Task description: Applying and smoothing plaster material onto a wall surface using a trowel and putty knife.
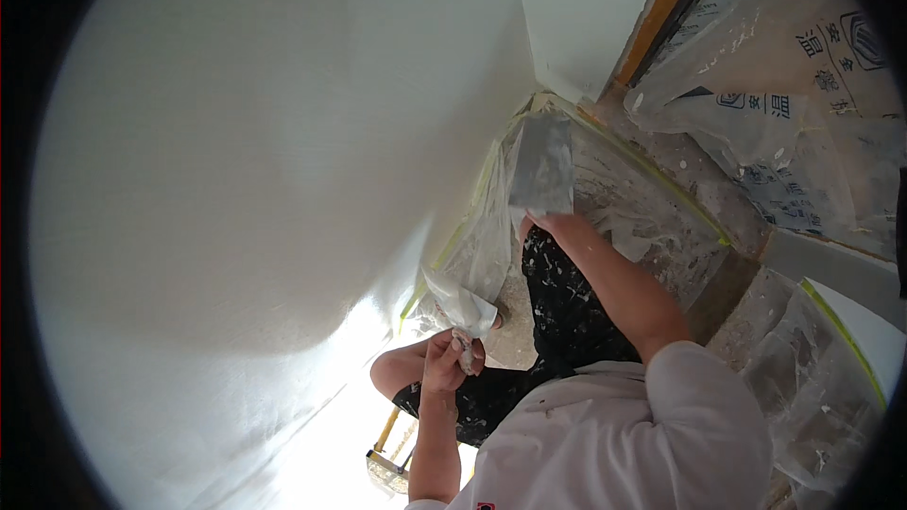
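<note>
My left hand (440,365) is closed around the crusted handle of a putty knife (486,314), above my left knee. White putty (452,295) appears to sit on its blade, though where it ends against the plastic behind is hard to make out. Stretched forward, my right hand (559,225) grips the near edge of a wide grey plastering trowel (543,165). The trowel is held out low, close to the wall corner. Motion smears the fingers of that hand, and its handle is hidden.
A smooth white wall (236,151) fills the left side and meets another wall (586,19) ahead. Clear plastic sheeting (633,198) with yellow-green tape (675,184) covers the floor edges. Printed film (803,123) hangs at the right. A yellow-framed stand (385,434) is below my left arm.
</note>
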Demonstrator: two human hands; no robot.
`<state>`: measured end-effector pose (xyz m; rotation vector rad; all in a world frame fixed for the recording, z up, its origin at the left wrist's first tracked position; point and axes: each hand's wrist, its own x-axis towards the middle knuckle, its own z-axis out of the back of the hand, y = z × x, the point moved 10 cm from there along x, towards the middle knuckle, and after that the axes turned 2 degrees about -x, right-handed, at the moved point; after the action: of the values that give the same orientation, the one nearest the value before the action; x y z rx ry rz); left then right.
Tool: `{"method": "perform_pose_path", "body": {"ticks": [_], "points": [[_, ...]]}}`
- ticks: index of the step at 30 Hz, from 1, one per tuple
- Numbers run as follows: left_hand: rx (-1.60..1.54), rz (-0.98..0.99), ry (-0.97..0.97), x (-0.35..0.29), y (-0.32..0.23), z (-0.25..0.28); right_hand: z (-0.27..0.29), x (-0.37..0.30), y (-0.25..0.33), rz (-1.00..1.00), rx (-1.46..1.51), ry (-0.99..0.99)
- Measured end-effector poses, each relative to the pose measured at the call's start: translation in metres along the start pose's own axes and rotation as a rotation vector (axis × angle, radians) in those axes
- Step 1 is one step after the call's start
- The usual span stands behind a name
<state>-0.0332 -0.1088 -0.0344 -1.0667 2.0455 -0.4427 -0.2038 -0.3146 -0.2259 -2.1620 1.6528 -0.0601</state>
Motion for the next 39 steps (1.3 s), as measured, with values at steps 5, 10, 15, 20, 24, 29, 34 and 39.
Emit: {"method": "perform_pose_path", "body": {"ticks": [5, 10, 15, 20, 24, 29, 34, 39], "points": [[0.009, 0.039, -0.051, -0.012, 0.013, 0.007, 0.055, 0.017, 0.035, 0.274, 0.160, -0.523], [0.009, 0.081, -0.070, -0.010, 0.019, 0.011, 0.040, 0.038, 0.044, 0.335, 0.091, -0.475], [0.012, 0.101, -0.080, -0.005, 0.020, 0.012, 0.037, 0.061, 0.044, 0.297, 0.110, -0.322], [0.016, 0.117, -0.074, -0.002, 0.021, 0.011, 0.053, 0.065, 0.051, 0.328, 0.156, -0.379], [0.038, 0.130, -0.093, -0.001, 0.024, 0.012, 0.036, 0.081, 0.047, 0.272, 0.187, -0.162], [0.036, 0.150, -0.089, 0.000, 0.026, 0.011, 0.043, 0.085, 0.049, 0.344, 0.070, -0.204], [0.068, 0.155, -0.091, 0.004, 0.025, 0.009, 0.056, 0.081, 0.045, 0.345, 0.168, -0.300], [0.069, 0.159, -0.085, 0.005, 0.022, 0.006, 0.041, 0.088, 0.047, 0.353, 0.151, -0.218]]}}
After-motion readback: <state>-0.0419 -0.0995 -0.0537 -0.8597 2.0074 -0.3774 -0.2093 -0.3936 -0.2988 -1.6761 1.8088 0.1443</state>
